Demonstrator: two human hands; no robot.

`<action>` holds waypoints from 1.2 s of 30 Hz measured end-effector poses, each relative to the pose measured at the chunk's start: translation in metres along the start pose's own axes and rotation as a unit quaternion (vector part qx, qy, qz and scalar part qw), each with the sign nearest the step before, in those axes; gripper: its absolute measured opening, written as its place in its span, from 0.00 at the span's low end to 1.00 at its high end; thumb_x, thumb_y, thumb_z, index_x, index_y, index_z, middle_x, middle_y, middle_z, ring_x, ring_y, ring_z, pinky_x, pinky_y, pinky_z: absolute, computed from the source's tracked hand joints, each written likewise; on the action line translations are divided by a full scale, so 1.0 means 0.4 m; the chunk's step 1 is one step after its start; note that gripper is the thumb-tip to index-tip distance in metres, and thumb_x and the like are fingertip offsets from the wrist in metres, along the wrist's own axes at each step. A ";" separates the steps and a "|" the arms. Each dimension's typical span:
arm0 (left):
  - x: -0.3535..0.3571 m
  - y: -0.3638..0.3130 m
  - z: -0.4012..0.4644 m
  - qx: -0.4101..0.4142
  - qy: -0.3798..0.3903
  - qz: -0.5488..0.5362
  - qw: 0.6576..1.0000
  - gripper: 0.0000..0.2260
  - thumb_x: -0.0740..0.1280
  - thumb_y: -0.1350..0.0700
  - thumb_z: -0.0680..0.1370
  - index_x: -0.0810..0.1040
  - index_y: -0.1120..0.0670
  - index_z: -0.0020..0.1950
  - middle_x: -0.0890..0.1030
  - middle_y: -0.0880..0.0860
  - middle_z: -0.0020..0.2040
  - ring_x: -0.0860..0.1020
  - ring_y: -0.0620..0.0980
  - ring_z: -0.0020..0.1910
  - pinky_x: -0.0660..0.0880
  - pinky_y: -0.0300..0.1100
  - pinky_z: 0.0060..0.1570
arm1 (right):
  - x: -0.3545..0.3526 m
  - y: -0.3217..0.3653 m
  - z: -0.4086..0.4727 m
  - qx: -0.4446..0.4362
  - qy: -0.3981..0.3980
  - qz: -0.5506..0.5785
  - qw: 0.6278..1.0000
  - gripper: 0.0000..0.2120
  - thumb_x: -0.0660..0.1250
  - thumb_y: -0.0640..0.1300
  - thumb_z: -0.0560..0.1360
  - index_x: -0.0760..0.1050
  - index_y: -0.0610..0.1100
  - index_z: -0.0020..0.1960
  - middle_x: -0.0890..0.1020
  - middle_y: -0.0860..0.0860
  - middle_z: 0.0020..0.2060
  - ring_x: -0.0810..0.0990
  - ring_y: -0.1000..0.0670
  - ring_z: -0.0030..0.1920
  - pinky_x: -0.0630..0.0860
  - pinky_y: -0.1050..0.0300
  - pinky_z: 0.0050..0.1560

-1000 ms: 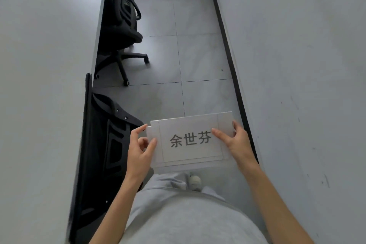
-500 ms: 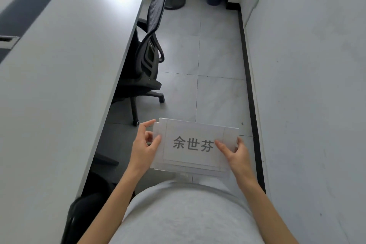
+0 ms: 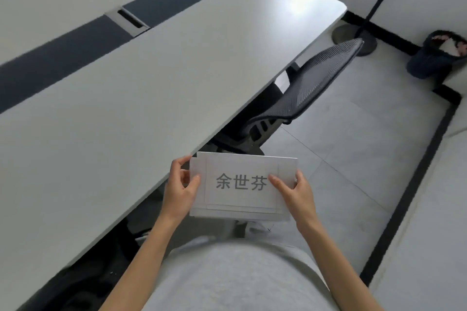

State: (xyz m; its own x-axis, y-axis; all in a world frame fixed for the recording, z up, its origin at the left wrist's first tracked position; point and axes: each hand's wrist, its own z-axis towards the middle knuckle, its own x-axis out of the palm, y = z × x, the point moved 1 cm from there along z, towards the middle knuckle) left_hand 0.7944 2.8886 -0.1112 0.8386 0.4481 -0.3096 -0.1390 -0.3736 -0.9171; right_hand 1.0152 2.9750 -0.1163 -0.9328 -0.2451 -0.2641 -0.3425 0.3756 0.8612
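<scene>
A clear plastic sign holder (image 3: 242, 171) with a white paper insert bearing three printed characters is held flat in front of my body. My left hand (image 3: 180, 189) pinches its left edge, thumb on the front face and fingers behind. My right hand (image 3: 294, 193) grips the right edge the same way, with the thumb lying across the paper next to the characters. The holder hangs in the air just off the near edge of the grey desk (image 3: 126, 98), over the floor.
A black mesh office chair (image 3: 310, 88) is tucked under the desk ahead. A dark waste bin (image 3: 437, 58) and a lamp stand base (image 3: 353, 38) sit at the far right by the wall. A cable slot (image 3: 129, 19) lies in the desk's dark strip.
The view has swung left and up, from the floor and wall toward the desk top. The sign holder stays gripped in both hands in much the same pose.
</scene>
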 end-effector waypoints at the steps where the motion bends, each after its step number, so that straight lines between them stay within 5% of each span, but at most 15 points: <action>1: -0.006 -0.007 0.011 -0.012 -0.035 -0.010 0.999 0.14 0.62 0.60 0.76 0.65 0.44 0.56 0.77 0.60 0.44 0.77 0.59 0.46 0.76 0.52 0.42 | 0.012 0.031 0.046 -0.011 0.034 -0.018 0.999 0.25 0.74 0.53 0.66 0.72 0.45 0.58 0.82 0.48 0.51 0.81 0.48 0.51 0.77 0.43 0.56; 5: -0.046 -0.034 0.049 -0.041 -0.161 -0.031 0.986 0.15 0.62 0.61 0.75 0.64 0.45 0.58 0.77 0.62 0.43 0.77 0.60 0.45 0.76 0.53 0.43 | 0.094 0.167 0.195 -0.077 0.157 -0.070 0.982 0.15 0.72 0.48 0.68 0.72 0.50 0.52 0.81 0.55 0.46 0.80 0.53 0.48 0.77 0.50 0.53; 11: -0.150 -0.037 0.126 -0.058 -0.292 -0.047 0.954 0.19 0.63 0.62 0.75 0.63 0.52 0.63 0.77 0.50 0.40 0.77 0.47 0.42 0.73 0.36 0.41 | 0.312 0.332 0.347 -0.135 0.308 -0.092 0.937 0.22 0.71 0.48 0.69 0.70 0.46 0.60 0.80 0.52 0.51 0.80 0.54 0.52 0.76 0.55 0.55; 15: -0.243 -0.017 0.212 -0.063 -0.337 -0.045 0.938 0.19 0.63 0.62 0.75 0.63 0.53 0.64 0.78 0.52 0.40 0.77 0.47 0.40 0.72 0.26 0.36 | 0.475 0.407 0.428 -0.166 0.379 -0.115 0.903 0.24 0.71 0.49 0.69 0.68 0.47 0.61 0.79 0.51 0.54 0.79 0.50 0.55 0.76 0.46 0.59; 21: -0.385 0.015 0.382 -0.076 -0.367 -0.053 0.926 0.16 0.62 0.64 0.74 0.62 0.55 0.59 0.75 0.51 0.37 0.76 0.36 0.31 0.69 0.27 0.31 | 0.706 0.494 0.541 -0.195 0.407 -0.142 0.881 0.37 0.70 0.59 0.62 0.63 0.47 0.66 0.78 0.47 0.59 0.78 0.46 0.58 0.75 0.40 0.60; 26: -0.463 0.049 0.495 -0.090 -0.348 -0.050 0.932 0.17 0.63 0.64 0.74 0.60 0.52 0.57 0.77 0.56 0.43 0.76 0.33 0.31 0.73 0.40 0.38 | 0.806 0.521 0.602 -0.195 0.412 -0.173 0.873 0.29 0.67 0.47 0.73 0.57 0.48 0.69 0.75 0.49 0.58 0.75 0.46 0.59 0.71 0.40 0.63; 31: -0.469 0.070 0.543 -0.100 -0.340 -0.068 0.933 0.18 0.63 0.65 0.74 0.58 0.50 0.56 0.77 0.57 0.46 0.78 0.33 0.34 0.75 0.47 0.47 | 0.841 0.517 0.648 -0.187 0.417 -0.190 0.869 0.27 0.66 0.48 0.73 0.58 0.49 0.67 0.76 0.47 0.54 0.76 0.43 0.56 0.73 0.39 0.60; 36: -0.446 0.080 0.546 -0.109 -0.373 -0.083 0.918 0.17 0.61 0.67 0.74 0.59 0.51 0.55 0.77 0.52 0.44 0.79 0.32 0.38 0.75 0.35 0.45 | 0.843 0.525 0.664 -0.195 0.441 -0.215 0.850 0.25 0.66 0.45 0.74 0.58 0.46 0.65 0.74 0.52 0.46 0.75 0.45 0.49 0.74 0.47 0.52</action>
State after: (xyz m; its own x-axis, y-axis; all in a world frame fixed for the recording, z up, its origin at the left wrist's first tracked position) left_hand 0.5253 2.9743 -0.1403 0.2337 0.9142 -0.3310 0.1351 -0.3677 -0.9201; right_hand 0.5991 3.2086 -0.1396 -0.2260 -0.9232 -0.3108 -0.4075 -0.2001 0.8910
